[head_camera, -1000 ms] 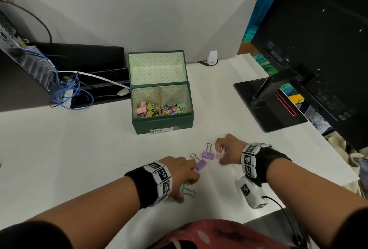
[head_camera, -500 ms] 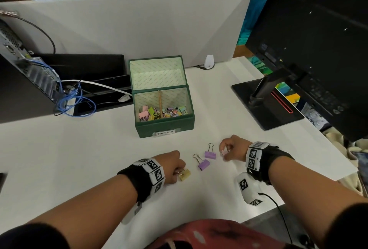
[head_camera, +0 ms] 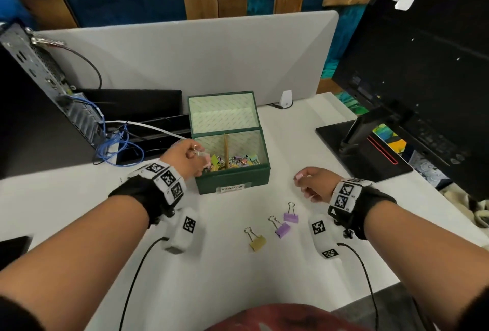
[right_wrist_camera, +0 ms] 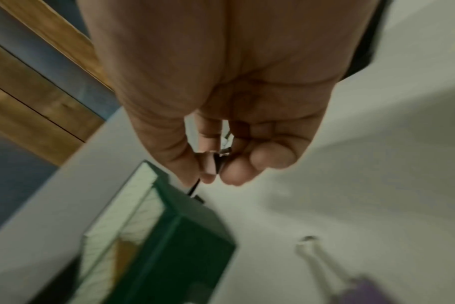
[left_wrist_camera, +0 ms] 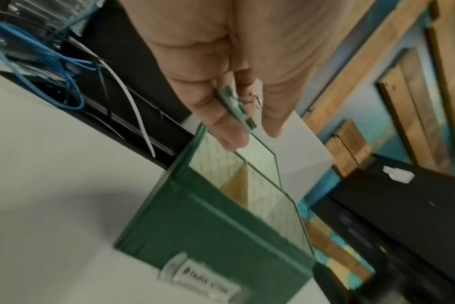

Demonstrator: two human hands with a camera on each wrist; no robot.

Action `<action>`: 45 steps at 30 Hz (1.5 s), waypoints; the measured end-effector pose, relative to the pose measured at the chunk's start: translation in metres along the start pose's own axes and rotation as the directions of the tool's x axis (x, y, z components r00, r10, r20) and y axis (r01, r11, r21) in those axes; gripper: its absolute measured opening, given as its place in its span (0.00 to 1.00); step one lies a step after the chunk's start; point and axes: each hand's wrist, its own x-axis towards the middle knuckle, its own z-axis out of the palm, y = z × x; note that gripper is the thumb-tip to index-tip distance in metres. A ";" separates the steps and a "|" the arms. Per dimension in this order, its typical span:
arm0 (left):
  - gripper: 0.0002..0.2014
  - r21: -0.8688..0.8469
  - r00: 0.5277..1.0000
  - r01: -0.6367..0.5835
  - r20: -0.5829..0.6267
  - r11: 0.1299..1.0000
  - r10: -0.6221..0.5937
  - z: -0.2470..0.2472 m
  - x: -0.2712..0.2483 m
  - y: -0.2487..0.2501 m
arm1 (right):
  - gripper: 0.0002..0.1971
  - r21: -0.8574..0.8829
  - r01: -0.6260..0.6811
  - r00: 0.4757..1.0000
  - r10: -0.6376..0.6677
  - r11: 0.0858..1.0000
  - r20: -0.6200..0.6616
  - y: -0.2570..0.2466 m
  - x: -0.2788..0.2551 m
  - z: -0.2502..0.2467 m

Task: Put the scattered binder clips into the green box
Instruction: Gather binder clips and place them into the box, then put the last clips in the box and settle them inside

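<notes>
**Two clips carried toward the box**

The left hand [head_camera: 185,157] pinched a teal binder clip [left_wrist_camera: 235,107] over the green box [head_camera: 232,178] at its left edge. Yellow [head_camera: 257,242] and two purple clips [head_camera: 282,229] lay on the table [head_camera: 79,198] before it. The right hand [head_camera: 315,181] pinched a pink clip [head_camera: 299,176] just right of the box.

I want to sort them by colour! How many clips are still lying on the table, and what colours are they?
Purple clips: 2
Yellow clips: 1
Total on the table: 3
</notes>
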 end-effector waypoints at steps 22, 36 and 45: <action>0.10 0.444 0.905 -0.310 0.409 0.841 0.117 0.029 -0.030 -0.026 | 0.15 -0.504 0.401 0.916 -0.352 0.765 0.194 -0.098 -0.009 0.034; 0.26 0.545 0.591 -0.706 0.805 0.452 -0.047 0.112 -0.049 -0.024 | 0.34 -0.813 0.469 0.877 -0.072 0.344 0.476 0.015 -0.012 0.041; 0.22 0.537 0.653 -0.644 0.757 0.544 0.026 0.106 -0.048 -0.034 | 0.16 -0.798 0.515 0.857 -0.214 0.313 0.470 0.025 -0.012 0.043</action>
